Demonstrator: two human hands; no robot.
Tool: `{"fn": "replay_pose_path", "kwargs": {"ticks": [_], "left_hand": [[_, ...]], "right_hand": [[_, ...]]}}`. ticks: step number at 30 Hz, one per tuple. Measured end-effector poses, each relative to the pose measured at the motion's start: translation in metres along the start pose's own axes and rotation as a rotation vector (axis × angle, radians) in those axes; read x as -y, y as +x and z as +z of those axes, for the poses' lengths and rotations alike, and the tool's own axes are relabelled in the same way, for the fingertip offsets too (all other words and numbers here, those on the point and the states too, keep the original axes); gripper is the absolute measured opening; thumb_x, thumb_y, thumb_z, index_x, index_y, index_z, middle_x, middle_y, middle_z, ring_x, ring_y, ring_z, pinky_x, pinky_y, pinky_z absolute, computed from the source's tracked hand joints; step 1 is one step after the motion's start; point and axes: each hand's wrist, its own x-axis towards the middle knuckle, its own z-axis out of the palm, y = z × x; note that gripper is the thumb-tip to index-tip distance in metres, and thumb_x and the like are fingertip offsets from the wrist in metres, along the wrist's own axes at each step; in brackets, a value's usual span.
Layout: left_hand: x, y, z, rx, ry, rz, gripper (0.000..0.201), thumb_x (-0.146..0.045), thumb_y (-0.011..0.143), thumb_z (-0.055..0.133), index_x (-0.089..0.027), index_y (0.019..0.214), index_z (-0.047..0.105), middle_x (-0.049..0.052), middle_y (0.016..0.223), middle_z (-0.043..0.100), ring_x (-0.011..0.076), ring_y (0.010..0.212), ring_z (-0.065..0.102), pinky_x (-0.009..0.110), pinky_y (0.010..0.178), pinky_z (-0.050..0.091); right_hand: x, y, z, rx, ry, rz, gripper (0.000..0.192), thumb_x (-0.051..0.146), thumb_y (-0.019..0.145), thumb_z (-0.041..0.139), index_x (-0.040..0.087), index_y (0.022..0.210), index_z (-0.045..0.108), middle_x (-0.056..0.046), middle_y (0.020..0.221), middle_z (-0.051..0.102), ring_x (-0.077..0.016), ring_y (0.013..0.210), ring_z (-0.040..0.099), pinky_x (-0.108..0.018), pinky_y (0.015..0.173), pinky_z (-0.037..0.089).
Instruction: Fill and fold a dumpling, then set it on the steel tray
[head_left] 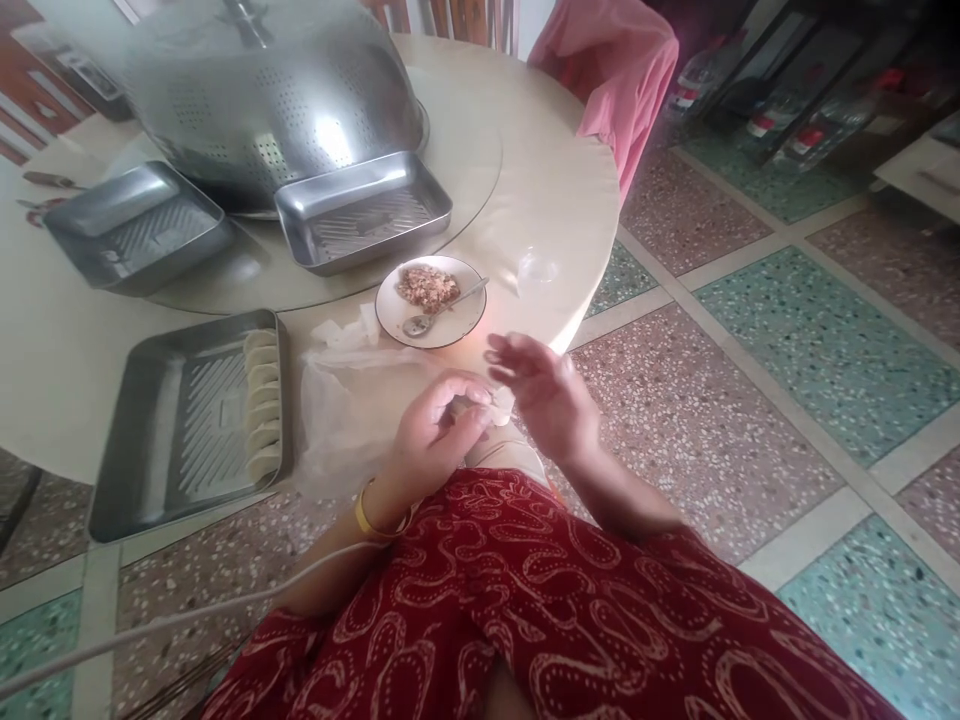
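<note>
My left hand point(435, 430), with a yellow band at the wrist, pinches a small pale dumpling point(502, 408) between thumb and fingers at the table's near edge. Its far side is partly hidden, so I cannot tell how far it is sealed. Just to the right, my right hand point(559, 400) is raised with fingers apart and slightly blurred, holding nothing. Beyond both hands is a white dark-rimmed plate point(466, 322) of minced filling point(427, 289), a metal spoon point(418, 325) resting in it. Left of my hands, a row of dumplings point(263, 410) lines the right side of a metal tray point(124, 470).
A thin plastic bag point(341, 420) lies between tray and left hand. Two more metal trays, one left point(135, 230) and one right point(367, 215), sit before a large perforated metal dome point(277, 110). A clear cup point(538, 268) stands near the table's right edge; pink cloth point(637, 60) drapes a chair.
</note>
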Motion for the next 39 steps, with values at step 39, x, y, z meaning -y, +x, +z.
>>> {"fn": "replay_pose_path", "kwargs": {"ticks": [39], "left_hand": [[-0.003,0.035,0.004,0.581,0.763,0.515,0.018,-0.024,0.094,0.055,-0.025,0.08,0.066,-0.001,0.088,0.068,0.0209,0.094,0.059,0.039,0.095,0.039]], "right_hand": [[-0.005,-0.002,0.013,0.053,0.914,0.609,0.055,0.052,0.099,0.018,0.02,0.118,0.058,-0.006,0.089,0.069,-0.0209,0.088,0.067,-0.034,0.082,0.055]]}}
